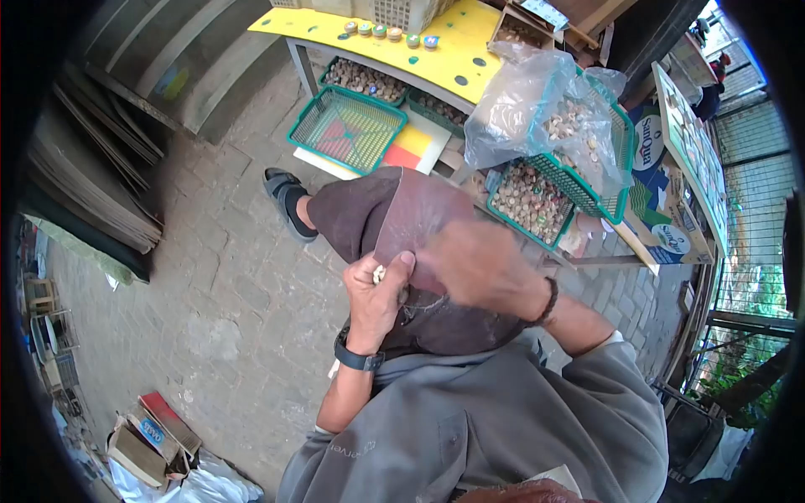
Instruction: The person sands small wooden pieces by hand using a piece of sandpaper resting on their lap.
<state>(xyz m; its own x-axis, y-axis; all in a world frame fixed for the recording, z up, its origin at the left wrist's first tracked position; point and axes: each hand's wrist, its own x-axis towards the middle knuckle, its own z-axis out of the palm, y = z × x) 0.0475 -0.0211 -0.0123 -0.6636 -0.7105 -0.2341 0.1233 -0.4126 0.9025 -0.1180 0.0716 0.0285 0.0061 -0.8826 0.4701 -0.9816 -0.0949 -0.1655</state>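
Note:
My left hand (375,298), with a dark watch on its wrist, is closed over my lap, thumb pressed against the curled fingers. A small pale piece (379,274) shows in its grip; its kind is too small to make out. A reddish-brown sheet like sandpaper (419,205), streaked with white dust, lies over my knee, its near edge at my left thumb. My right hand (482,264), with a beaded bracelet, is over the sheet's right side. It is smeared by motion, so its fingers and anything in them cannot be made out.
Ahead stands a yellow table (470,33) with several small painted round pieces (396,33). A green basket (348,126) sits below it. To the right, a plastic bag (511,105) lies in another basket, above a crate of small round pieces (528,201). Cardboard boxes (151,440) lie at lower left.

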